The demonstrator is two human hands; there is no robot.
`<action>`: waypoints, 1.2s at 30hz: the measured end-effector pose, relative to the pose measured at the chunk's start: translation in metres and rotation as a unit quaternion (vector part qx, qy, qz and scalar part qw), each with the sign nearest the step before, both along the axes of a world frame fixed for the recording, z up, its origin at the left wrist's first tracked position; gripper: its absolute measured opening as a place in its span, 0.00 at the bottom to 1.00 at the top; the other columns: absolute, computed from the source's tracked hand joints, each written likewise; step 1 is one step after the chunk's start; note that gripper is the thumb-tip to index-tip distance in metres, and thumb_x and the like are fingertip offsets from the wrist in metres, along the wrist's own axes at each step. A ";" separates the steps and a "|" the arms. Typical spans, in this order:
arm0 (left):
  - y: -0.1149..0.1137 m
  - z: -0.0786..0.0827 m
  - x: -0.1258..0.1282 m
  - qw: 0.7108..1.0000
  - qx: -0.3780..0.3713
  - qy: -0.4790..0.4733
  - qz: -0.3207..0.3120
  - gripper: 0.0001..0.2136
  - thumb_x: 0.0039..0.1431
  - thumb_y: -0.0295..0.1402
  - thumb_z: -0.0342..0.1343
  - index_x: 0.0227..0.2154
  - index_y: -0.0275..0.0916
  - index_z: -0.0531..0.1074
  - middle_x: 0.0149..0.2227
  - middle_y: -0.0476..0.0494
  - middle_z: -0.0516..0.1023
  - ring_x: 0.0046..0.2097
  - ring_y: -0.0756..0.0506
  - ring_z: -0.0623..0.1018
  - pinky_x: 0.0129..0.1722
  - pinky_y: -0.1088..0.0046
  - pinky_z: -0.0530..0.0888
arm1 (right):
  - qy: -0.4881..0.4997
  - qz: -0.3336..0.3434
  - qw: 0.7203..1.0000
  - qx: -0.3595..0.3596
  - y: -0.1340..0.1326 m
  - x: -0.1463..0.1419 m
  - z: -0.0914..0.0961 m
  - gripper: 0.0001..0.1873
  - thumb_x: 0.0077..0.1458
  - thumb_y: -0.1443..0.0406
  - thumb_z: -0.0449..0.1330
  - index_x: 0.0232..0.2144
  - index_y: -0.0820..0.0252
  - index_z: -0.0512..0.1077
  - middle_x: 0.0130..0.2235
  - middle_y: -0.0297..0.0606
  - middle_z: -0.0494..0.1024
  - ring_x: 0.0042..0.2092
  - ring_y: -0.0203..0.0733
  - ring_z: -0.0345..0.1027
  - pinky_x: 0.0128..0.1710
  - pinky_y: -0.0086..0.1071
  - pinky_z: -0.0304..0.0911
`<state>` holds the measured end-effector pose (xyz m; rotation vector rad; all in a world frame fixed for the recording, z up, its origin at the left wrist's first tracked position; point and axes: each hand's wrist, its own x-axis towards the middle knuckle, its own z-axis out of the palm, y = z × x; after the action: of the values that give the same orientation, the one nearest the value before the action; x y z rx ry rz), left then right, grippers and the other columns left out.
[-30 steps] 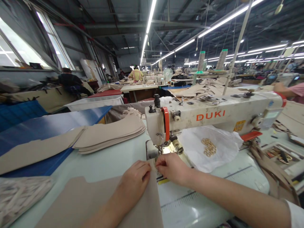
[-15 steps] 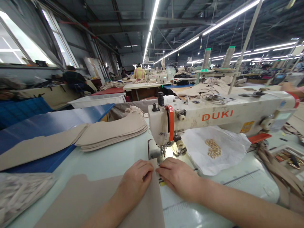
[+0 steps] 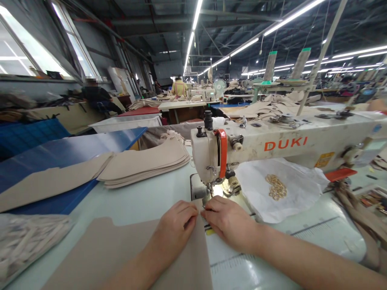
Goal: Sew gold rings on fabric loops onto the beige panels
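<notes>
A large beige fabric panel (image 3: 121,245) lies flat on the pale green table, its far right corner at the needle of a white sewing machine (image 3: 256,141). My left hand (image 3: 178,221) rests on the panel near that corner, thumb and fingers pinched on its edge. Close beside it, my right hand (image 3: 228,221) is closed at the panel's right edge, just in front of the presser foot (image 3: 208,191). Its fingertips press together at the fabric. The small gap between both hands sits before the lit needle area.
Stacked beige panels (image 3: 148,163) lie at the left, partly over a blue board (image 3: 72,151). Gold rings (image 3: 275,187) rest on a white sheet (image 3: 248,187) under the machine arm. A plastic bag (image 3: 30,241) is at the lower left. Thread cones (image 3: 270,66) stand behind; other people sit farther back.
The view has shifted slightly, so the machine appears a little farther right. Both hands keep nearly the same hold at the panel's corner.
</notes>
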<state>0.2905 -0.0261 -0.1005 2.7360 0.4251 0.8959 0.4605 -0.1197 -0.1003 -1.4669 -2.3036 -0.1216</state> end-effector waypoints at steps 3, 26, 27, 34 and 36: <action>0.001 -0.001 0.000 1.000 0.014 -0.008 -0.005 0.08 0.55 0.21 0.50 0.27 0.39 0.70 0.29 0.47 0.77 0.33 0.46 0.76 0.34 0.71 0.74 | -0.005 0.001 1.000 0.004 0.001 0.000 -0.002 0.09 0.62 0.70 0.51 0.37 0.64 0.72 0.35 0.41 0.72 0.39 0.44 0.63 0.41 0.34 0.61; -0.001 -0.002 -0.001 1.000 0.007 0.001 0.006 0.08 0.54 0.20 0.54 0.26 0.39 0.69 0.28 0.48 0.76 0.33 0.46 0.75 0.33 0.70 0.73 | -0.051 0.053 0.995 0.068 -0.015 -0.014 -0.003 0.04 0.62 0.69 0.55 0.33 0.63 0.69 0.38 0.39 0.73 0.41 0.43 0.64 0.44 0.35 0.62; -0.001 -0.002 -0.001 1.000 0.004 -0.002 0.004 0.07 0.54 0.20 0.54 0.26 0.39 0.69 0.28 0.48 0.76 0.33 0.46 0.75 0.33 0.71 0.73 | -0.042 0.053 0.996 0.061 -0.014 -0.015 -0.004 0.03 0.62 0.69 0.55 0.34 0.63 0.69 0.38 0.39 0.74 0.41 0.42 0.65 0.44 0.35 0.62; -0.002 -0.003 0.000 1.000 0.018 -0.003 -0.004 0.08 0.56 0.20 0.52 0.27 0.39 0.69 0.28 0.48 0.75 0.33 0.46 0.74 0.33 0.70 0.73 | -0.032 0.079 0.996 0.007 -0.016 -0.014 -0.004 0.04 0.61 0.68 0.58 0.32 0.64 0.69 0.39 0.38 0.75 0.43 0.41 0.66 0.45 0.32 0.63; -0.002 -0.004 0.000 1.000 0.027 -0.002 -0.003 0.08 0.57 0.20 0.51 0.27 0.39 0.69 0.28 0.48 0.75 0.32 0.46 0.74 0.33 0.70 0.73 | -0.028 0.082 0.996 0.006 -0.015 -0.013 -0.006 0.04 0.61 0.68 0.57 0.32 0.64 0.69 0.39 0.38 0.75 0.43 0.41 0.66 0.45 0.32 0.63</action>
<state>0.2903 -0.0276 -0.1045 2.7823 0.3973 0.9239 0.4471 -0.1350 -0.1063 -1.2778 -2.4527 -0.1298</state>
